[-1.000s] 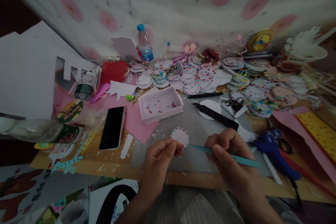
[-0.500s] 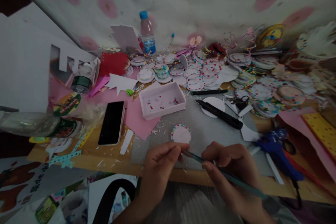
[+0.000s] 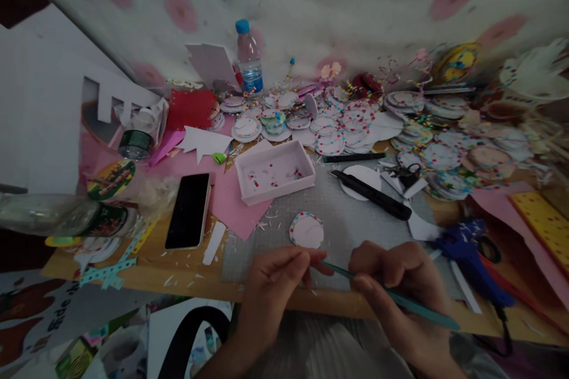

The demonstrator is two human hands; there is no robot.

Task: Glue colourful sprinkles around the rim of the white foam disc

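Observation:
My right hand (image 3: 400,290) grips slim teal tweezers (image 3: 418,308), their pointed end reaching left. At that tip my left hand (image 3: 278,284) is closed, thumb pressed to forefinger; whatever it pinches is too small or hidden. Just beyond the left fingertips, a white paper disc (image 3: 309,231) rimmed with red and blue dots lies on the grey cutting mat (image 3: 275,254). Behind the disc stands a shallow white box (image 3: 275,189) with a few tiny red and blue pieces inside.
A black utility knife (image 3: 371,192) rests over a plain white disc. To the right lies a blue glue gun (image 3: 475,260); a phone (image 3: 189,210) is at left. Stacks of dotted discs (image 3: 331,124) line the back beside a water bottle (image 3: 249,59).
My right hand and the tweezers have shifted slightly right. My left fingertips have moved a little right and down, leaving more of the dotted disc in sight.

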